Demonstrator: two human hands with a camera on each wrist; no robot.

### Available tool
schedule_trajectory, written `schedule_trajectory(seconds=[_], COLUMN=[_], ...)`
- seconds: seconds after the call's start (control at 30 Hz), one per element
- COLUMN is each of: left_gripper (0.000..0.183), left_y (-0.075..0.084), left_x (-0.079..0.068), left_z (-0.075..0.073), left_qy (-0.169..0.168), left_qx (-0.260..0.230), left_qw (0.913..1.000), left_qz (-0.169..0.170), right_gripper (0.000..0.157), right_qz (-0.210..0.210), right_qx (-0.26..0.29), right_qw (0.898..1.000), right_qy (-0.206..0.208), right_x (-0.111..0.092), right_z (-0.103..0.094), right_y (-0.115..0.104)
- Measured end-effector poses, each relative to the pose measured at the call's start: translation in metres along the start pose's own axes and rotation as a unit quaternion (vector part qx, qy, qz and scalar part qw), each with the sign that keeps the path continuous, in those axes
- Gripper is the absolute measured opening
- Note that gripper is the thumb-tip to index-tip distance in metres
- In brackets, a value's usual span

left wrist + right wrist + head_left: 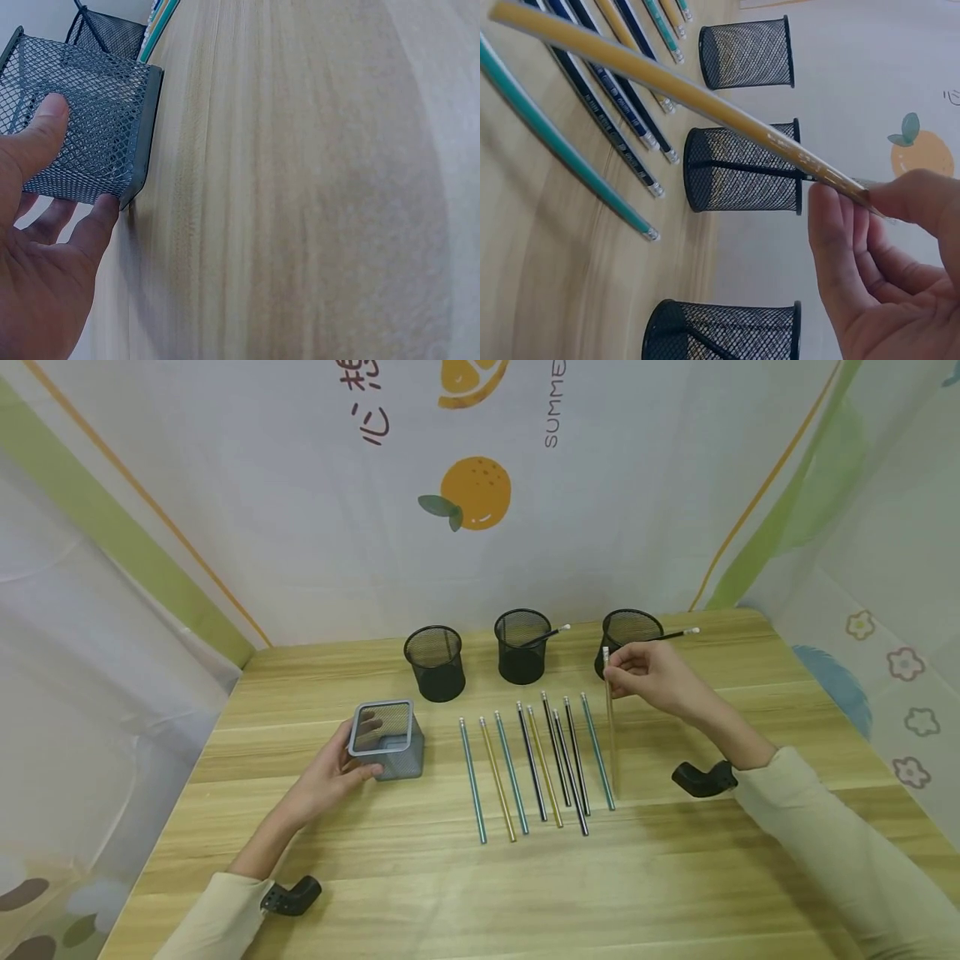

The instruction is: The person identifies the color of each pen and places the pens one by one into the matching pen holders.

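Note:
My right hand (pixel 651 677) pinches a yellow pencil (pixel 611 727) near its eraser end, between thumb and fingers. In the right wrist view the yellow pencil (pixel 697 97) slants above the row on the table. My left hand (pixel 330 781) grips a square grey mesh pen holder (pixel 405 758) from its left side, thumb at the front; no pencil shows inside it. Several pencils lie side by side in the middle: teal (pixel 472 781), yellow (pixel 498 781) and dark ones (pixel 532 764). A teal pencil (pixel 597 752) lies closest to the held one.
Three round black mesh cups stand along the back. The left cup (pixel 441 681) shows no pencil; the middle cup (pixel 521 668) and the right cup (pixel 633 625) each hold a dark pencil. A printed curtain (pixel 337 560) hangs behind the wooden table (pixel 420 893).

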State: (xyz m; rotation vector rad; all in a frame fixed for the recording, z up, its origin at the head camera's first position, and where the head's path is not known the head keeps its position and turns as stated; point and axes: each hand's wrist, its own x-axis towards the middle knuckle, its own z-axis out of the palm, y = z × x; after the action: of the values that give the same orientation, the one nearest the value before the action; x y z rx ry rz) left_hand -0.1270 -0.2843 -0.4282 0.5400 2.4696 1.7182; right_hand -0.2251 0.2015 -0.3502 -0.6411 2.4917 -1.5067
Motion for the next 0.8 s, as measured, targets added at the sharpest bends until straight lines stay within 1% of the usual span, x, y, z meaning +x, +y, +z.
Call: schedule_trajectory(seconds=[0.3, 0.57, 0.67, 0.8], left_gripper=[0.078, 0.079, 0.078, 0.078], left_y=[0.000, 0.001, 0.001, 0.000], left_x=[0.000, -0.001, -0.001, 0.000], left_z=[0.000, 0.000, 0.000, 0.000], left_qy=[-0.001, 0.000, 0.000, -0.001], left_qx=[-0.005, 0.001, 0.000, -0.005], left_qw=[1.0000, 1.0000, 1.0000, 1.0000], left_qz=[0.001, -0.001, 0.000, -0.002], right_gripper=[0.018, 0.020, 0.019, 0.019], right_qz=[-0.004, -0.019, -0.029, -0.056], right_qx=[0.042, 0.045, 0.048, 0.063], right_qw=[0.999, 0.998, 0.997, 0.993], right_qy=[0.021, 0.043, 0.059, 0.080], right_x=[-0.003, -0.001, -0.001, -0.001], right_z=[0.004, 0.006, 0.007, 0.009], right_y=[-0.012, -0.016, -0.018, -0.020])
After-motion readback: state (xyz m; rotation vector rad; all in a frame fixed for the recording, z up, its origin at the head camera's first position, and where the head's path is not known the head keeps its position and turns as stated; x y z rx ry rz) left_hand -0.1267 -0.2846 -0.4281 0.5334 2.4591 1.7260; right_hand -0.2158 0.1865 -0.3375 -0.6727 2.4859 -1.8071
